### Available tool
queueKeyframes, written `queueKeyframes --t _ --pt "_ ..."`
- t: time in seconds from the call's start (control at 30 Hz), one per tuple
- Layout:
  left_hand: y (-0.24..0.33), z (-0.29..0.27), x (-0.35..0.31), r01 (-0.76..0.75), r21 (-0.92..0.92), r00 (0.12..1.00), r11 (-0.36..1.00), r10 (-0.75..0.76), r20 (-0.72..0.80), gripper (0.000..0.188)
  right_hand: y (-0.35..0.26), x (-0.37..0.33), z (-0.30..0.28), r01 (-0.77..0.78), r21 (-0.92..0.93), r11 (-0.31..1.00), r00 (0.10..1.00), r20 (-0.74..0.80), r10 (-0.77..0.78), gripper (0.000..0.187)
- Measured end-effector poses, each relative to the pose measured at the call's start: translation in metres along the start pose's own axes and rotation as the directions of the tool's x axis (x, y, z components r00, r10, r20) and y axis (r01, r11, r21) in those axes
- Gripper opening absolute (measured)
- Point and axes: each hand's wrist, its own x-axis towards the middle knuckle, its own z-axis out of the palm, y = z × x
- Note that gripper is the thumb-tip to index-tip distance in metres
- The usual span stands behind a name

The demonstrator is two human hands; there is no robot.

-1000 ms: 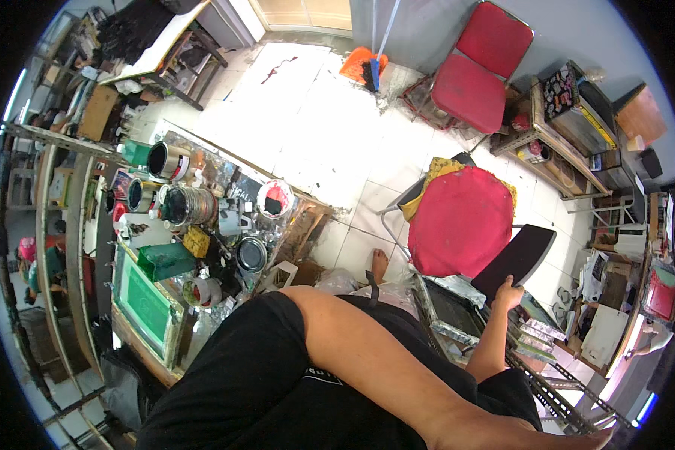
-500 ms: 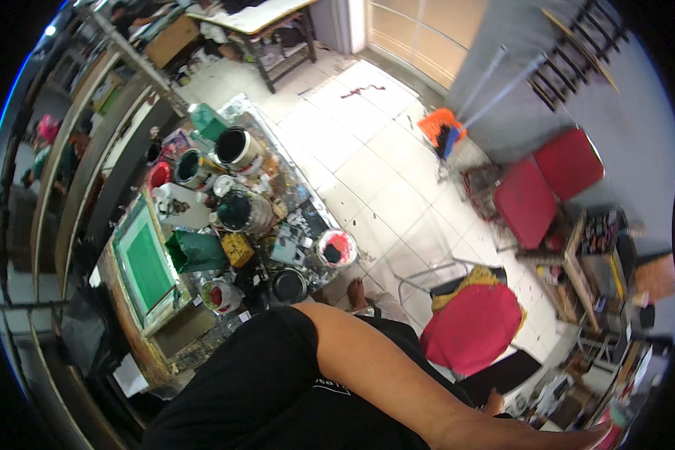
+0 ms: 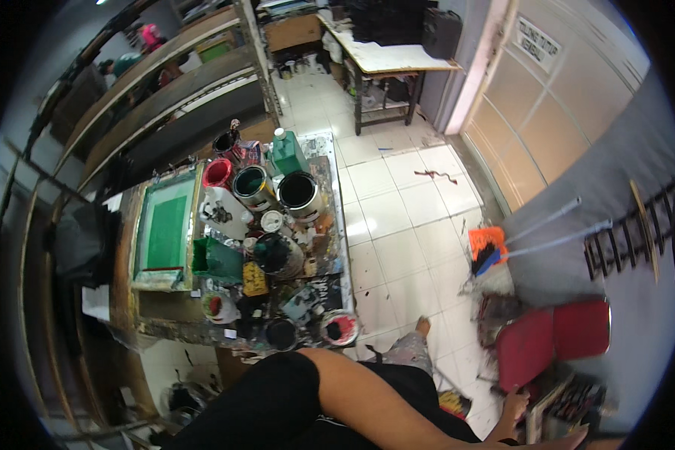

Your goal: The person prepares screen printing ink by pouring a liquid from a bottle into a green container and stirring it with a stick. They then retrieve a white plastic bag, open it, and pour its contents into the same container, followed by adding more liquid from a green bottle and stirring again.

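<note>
My left arm, in a black sleeve, crosses the lower edge toward the right. My left hand (image 3: 574, 437) shows only in part at the lower right rim, its grip hidden. Farther in, my right hand (image 3: 514, 406) has its fingers curled; what they hold, if anything, does not show clearly. It is near the front of a red chair (image 3: 523, 352) and a rack of small dark items (image 3: 570, 405). To my left stands a paint-stained table (image 3: 330, 247) bearing open paint cans, among them a black one (image 3: 298, 192), and a green-meshed screen printing frame (image 3: 165, 229).
An orange dustpan (image 3: 487, 241) and long-handled tools lean by the grey wall. A white-topped table (image 3: 397, 57) stands at the back, near a sliding door (image 3: 540, 112). Wooden shelving (image 3: 165, 97) runs along the left. My bare foot (image 3: 424, 325) is on the tiles.
My view has turned, so the table, door and chair sit differently in the picture. The round red seat beside me has left view. My right hand now shows nearer the red chair.
</note>
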Motion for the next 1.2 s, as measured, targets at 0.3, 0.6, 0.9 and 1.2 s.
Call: queueKeyframes --t 0.3,0.6,0.9,1.2 --pt "0.115 -0.169 0.125 0.074 0.524 0.996 0.848 -0.036 -0.082 0.066 -0.269 0.137 0.006 0.597 0.242 0.764 0.768 0.102 -0.633 0.054" --pt "0.249 -0.238 0.143 0.356 0.890 0.892 0.283 0.182 -0.415 0.045 -0.401 0.115 -0.045 0.727 0.584 0.359 0.339 0.149 -0.929 0.052" --pt "0.427 -0.272 -0.034 0.798 0.602 0.203 -0.029 0.954 -0.222 0.050 -0.480 0.188 0.041 0.935 0.213 0.283 0.165 0.444 -0.880 0.049" --pt "0.637 -0.225 -0.102 0.712 0.697 -0.105 0.085 0.994 -0.014 0.073 -0.667 0.229 -0.001 0.966 -0.013 0.257 0.229 0.498 -0.836 0.054"
